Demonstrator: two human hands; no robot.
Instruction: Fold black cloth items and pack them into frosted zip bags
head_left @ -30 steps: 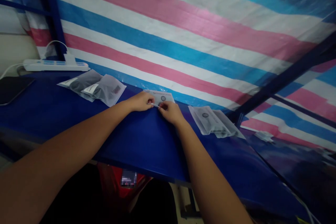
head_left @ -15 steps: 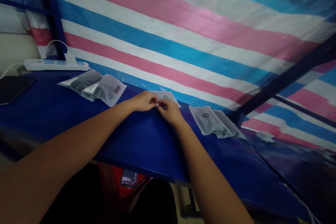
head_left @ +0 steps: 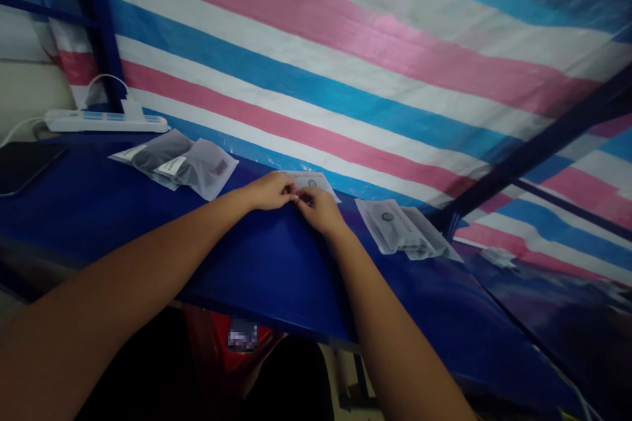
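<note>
**A:** Packet in the middle of the bench is the one being handled. It's a small flat whitish pouch with a round dark mark on it, lying at the back edge right against the striped tarp.

**B:** Both hands on it?

**A:** Yep. Left hand and right hand meet at its near edge, fingertips pinched together on it, almost touching each other. Can't make out what exactly they're nipping, too small and dim.

**B:** What else is lying around?

**A:** Just to the right there's a little stack of similar pouches, flat on the blue top. Off to the left, a couple of greyish bags with dark stuff inside, overlapping. Further left a white power strip with a plug in it sits against the tarp, and a dark phone lies at the far left edge. Something red shows under the bench.
</note>
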